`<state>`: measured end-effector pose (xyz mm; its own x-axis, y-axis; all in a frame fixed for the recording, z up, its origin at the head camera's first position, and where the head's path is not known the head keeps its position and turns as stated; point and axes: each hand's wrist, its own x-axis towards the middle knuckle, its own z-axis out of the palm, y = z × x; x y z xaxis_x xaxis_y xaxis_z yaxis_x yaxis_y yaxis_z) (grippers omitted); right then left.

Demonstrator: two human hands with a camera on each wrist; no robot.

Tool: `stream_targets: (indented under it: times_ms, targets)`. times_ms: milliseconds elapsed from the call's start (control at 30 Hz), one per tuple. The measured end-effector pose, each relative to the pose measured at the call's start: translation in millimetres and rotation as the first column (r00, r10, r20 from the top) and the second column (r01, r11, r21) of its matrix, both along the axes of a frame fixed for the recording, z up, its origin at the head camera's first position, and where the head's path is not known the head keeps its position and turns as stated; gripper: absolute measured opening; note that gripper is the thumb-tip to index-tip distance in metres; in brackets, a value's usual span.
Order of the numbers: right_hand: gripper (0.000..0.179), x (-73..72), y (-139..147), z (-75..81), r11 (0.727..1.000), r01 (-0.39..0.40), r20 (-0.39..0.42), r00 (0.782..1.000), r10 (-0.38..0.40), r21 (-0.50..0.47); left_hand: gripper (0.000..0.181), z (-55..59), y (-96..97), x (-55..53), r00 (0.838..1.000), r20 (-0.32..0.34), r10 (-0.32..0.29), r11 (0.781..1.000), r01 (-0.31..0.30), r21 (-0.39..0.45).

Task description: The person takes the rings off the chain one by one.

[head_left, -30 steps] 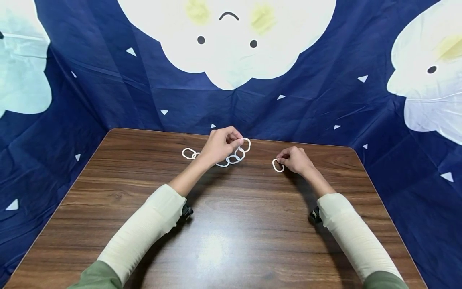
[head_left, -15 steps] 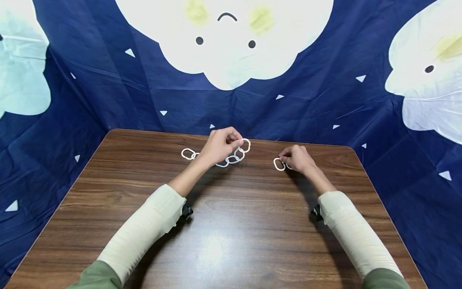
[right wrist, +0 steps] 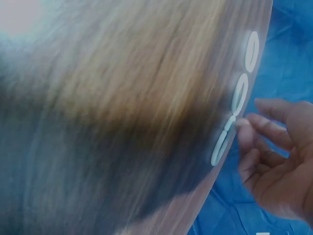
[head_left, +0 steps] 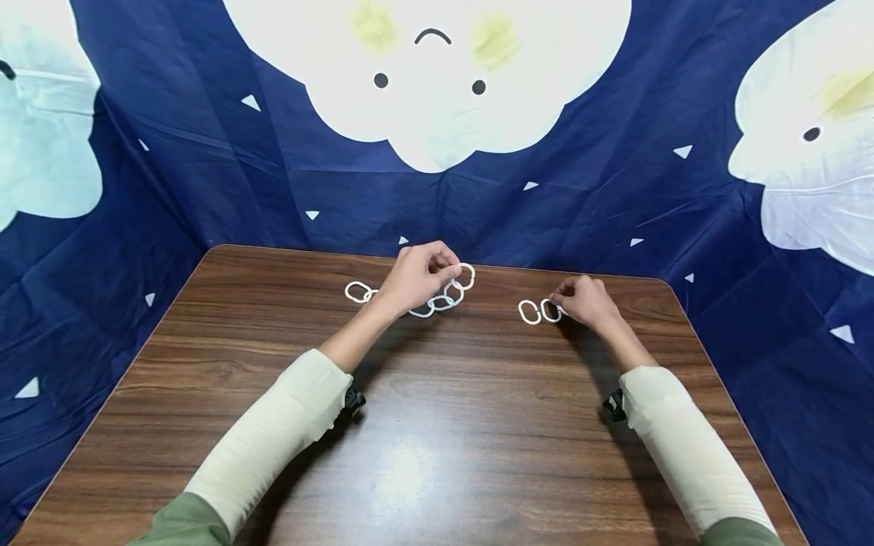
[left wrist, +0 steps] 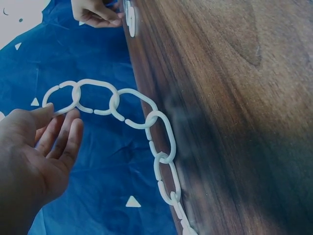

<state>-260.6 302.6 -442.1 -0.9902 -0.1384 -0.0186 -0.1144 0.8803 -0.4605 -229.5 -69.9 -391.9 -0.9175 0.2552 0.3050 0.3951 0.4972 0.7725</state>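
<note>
My left hand (head_left: 418, 274) pinches the end link of a white plastic chain (left wrist: 98, 96) between thumb and fingertips. From there the chain's joined links hang in a curve down to the table, and the far end link (head_left: 356, 291) lies to the left of my wrist. Three loose white chain links lie flat in a row to the right: one link (head_left: 529, 312), a second link (head_left: 551, 311) and a third link (right wrist: 222, 142) mostly covered by my right hand in the head view. The loosely curled fingertips of my right hand (head_left: 586, 299) are at the third link's end.
The brown wood-grain table (head_left: 437, 394) has its back edge just behind both hands. A dark blue cloth (head_left: 580, 220) with white clouds and triangles hangs behind the table and at both sides.
My right hand has moved right along the row, uncovering the second loose link beside the first. The left hand stays where it was, still pinching the chain's end link.
</note>
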Motion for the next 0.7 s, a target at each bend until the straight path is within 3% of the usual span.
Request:
stream_targets:
  times_ms: [100, 233, 267, 433, 500, 600, 700]
  targets:
    - [0.032, 16.3, -9.2, 14.6, 0.998, 0.048, 0.037, 0.998, -0.050, 0.050, 0.008, -0.6, 0.4, 0.3, 1.000, 0.002, -0.001, 1.000, 0.001, -0.003]
    - [0.036, 15.9, -10.2, 12.9, 0.994, 0.080, 0.074, 0.994, -0.085, 0.074, 0.010, -1.3, 0.3, 0.6, 1.000, -0.009, -0.004, 1.000, 0.004, -0.004]
    - [0.035, 10.9, -7.4, 8.3, 0.994, 0.083, 0.084, 0.992, -0.089, 0.073, 0.010, -1.7, 0.0, 0.7, 1.000, -0.011, -0.005, 1.000, 0.005, -0.004]
    - [0.028, -41.0, 31.0, -49.3, 0.995, 0.080, 0.062, 0.995, -0.084, 0.056, 0.009, -3.0, -1.4, 1.6, 1.000, -0.013, -0.006, 1.000, 0.006, -0.006]
    - [0.027, -54.0, 40.0, -65.6, 0.994, 0.089, 0.048, 0.995, -0.092, 0.058, 0.009, -3.6, -1.7, 1.9, 1.000, -0.010, -0.006, 1.000, 0.006, -0.008]
    - [0.033, -47.3, 33.4, -56.5, 0.993, 0.086, 0.083, 0.992, -0.093, 0.086, 0.009, -4.4, -2.1, 1.9, 1.000, -0.005, -0.006, 1.000, 0.006, -0.008]
    - [0.040, -18.9, 7.0, -22.4, 0.986, 0.086, 0.101, 0.990, -0.101, 0.144, 0.007, -5.0, -2.4, 1.4, 1.000, -0.006, -0.004, 1.000, 0.004, -0.003]
